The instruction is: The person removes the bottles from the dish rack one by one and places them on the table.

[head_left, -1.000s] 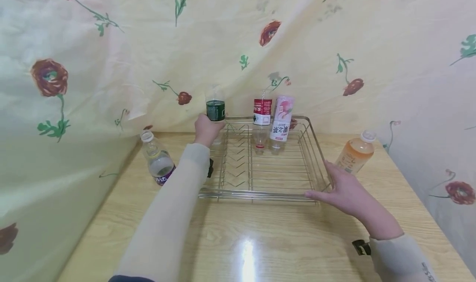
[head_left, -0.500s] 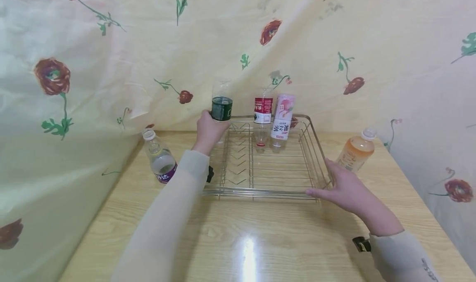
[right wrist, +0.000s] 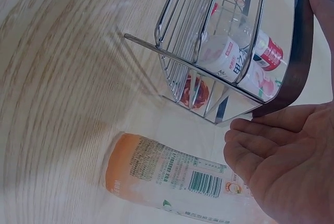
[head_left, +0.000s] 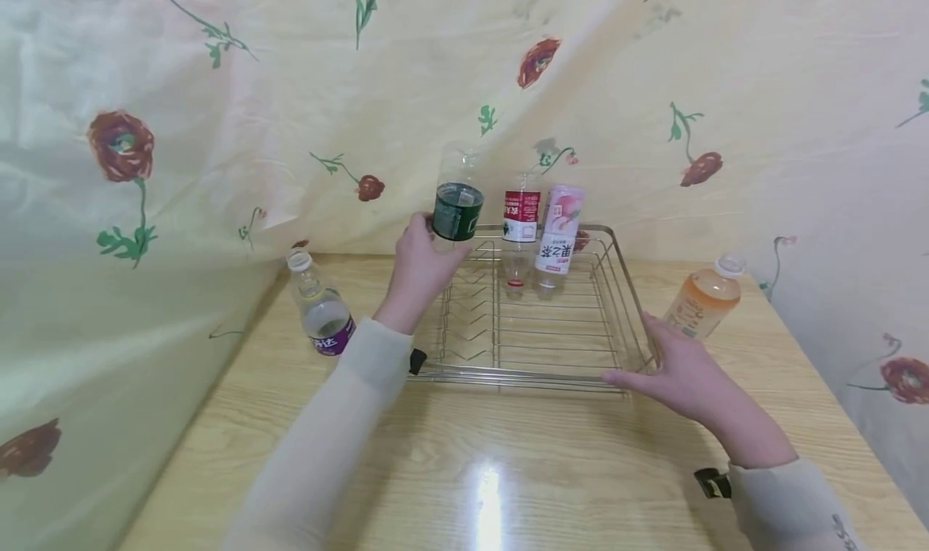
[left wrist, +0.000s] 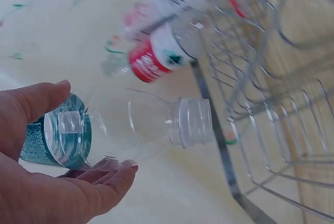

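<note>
- Left hand, ten o'clock of rack: holds inverted green-labelled bottle.
- Right hand, four o'clock: spread wide, probably for steadying.
- Red-labelled bottle, twelve o'clock: inverted, apparently rack-supported.

- Pink bottle: 果之茶.
- Red bottle: 农夫.
- Purple-label bottle: 芬达, I think, from here.
- Orange bottle: a barcode, green fine print.
- Green bottle: print too small to read.
</note>
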`<action>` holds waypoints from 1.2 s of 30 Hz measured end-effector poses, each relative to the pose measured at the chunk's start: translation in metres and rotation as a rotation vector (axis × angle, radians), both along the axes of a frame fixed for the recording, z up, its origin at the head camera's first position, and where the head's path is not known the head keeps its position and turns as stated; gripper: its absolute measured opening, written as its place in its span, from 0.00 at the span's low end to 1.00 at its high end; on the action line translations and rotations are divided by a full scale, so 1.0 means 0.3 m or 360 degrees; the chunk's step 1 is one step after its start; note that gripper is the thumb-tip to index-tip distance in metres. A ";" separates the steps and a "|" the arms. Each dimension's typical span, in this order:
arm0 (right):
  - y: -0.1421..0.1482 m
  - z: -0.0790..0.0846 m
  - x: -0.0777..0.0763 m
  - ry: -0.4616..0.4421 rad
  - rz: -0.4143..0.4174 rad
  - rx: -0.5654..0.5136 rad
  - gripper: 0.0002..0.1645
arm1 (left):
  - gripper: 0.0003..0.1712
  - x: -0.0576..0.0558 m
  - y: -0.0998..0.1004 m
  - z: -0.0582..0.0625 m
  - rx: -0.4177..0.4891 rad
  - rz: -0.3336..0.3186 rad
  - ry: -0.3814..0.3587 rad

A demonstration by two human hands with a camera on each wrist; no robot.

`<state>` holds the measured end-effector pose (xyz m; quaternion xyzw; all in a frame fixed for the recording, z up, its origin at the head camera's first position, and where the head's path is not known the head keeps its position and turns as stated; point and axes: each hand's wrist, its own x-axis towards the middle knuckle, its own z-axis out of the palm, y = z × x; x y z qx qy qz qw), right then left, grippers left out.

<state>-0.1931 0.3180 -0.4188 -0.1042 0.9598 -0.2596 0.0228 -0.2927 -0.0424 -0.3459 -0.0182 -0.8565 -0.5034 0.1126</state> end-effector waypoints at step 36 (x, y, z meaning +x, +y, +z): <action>0.003 -0.006 0.004 0.0025 0.0007 -0.0011 0.77 | 0.43 0.258 -0.012 0.044 -0.0407 -0.0301 0.0548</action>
